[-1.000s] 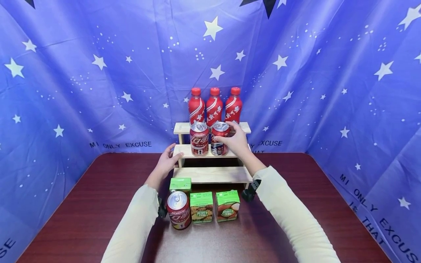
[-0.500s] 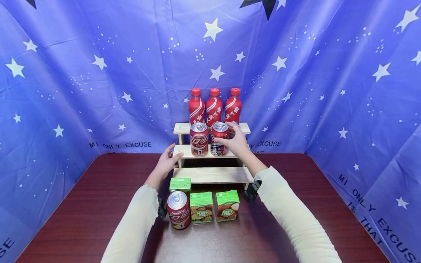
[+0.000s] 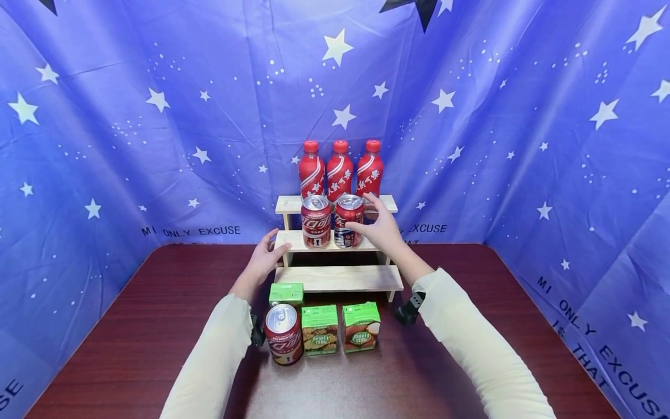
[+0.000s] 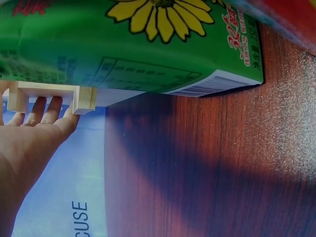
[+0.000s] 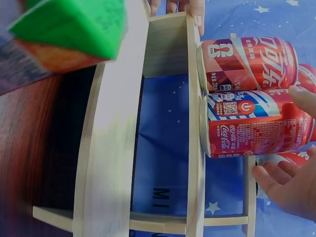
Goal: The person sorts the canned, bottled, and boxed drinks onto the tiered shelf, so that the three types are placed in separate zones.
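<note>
A three-tier wooden shelf point(image 3: 339, 279) stands on the table. My left hand point(image 3: 266, 256) holds its left end at the middle board, thumb in front and fingers behind; the left wrist view shows the fingers point(image 4: 52, 109) at the wood. Two red Coca-Cola cans stand upright side by side on the middle board, a left can point(image 3: 316, 224) and a right can point(image 3: 345, 227). Around the right can my right hand point(image 3: 382, 224) is spread. Its thumb lies near the can's upper part, while the other fingers point(image 5: 269, 180) stand apart from the can in the right wrist view.
Three red bottles point(image 3: 340, 169) stand on the top board. In front of the shelf are another cola can point(image 3: 284, 337) and three green drink cartons, one left-rear point(image 3: 287, 291), one middle point(image 3: 320, 334), one right point(image 3: 361, 331). A blue starry curtain point(image 3: 209, 116) surrounds the table point(image 3: 460, 302).
My right hand has loosened from the right can and shifted slightly right, its fingers opening wider. The left hand stays at the shelf's end, and the cans stay in place.
</note>
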Tool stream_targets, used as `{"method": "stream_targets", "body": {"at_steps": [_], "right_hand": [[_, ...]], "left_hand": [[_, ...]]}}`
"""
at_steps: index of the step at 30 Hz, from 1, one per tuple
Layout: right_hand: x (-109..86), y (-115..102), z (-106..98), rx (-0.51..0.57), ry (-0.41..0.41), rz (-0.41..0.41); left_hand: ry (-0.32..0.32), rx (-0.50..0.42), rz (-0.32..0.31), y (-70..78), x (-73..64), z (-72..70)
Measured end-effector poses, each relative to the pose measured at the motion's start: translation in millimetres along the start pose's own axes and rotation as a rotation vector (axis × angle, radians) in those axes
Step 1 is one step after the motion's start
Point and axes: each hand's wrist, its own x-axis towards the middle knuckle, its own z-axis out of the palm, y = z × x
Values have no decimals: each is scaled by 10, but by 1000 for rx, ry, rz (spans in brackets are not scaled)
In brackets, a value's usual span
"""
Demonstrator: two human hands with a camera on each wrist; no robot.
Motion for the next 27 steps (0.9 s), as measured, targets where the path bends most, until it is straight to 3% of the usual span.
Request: {"method": "stream_targets", "body": {"at_steps": [6, 14, 22, 27], "right_hand": [[-137, -1, -83, -11, 19, -14], [-325, 24, -159, -2, -21, -45], [-561, 45, -64, 5, -144, -90], [-714, 31, 47, 21, -249, -154]], "left_hand": [[-5, -10, 4, -3, -4, 5], [1, 5, 66, -58, -20, -14], [13, 4, -4, -33, -2, 6], [13, 5, -12, -3, -18, 14]]}}
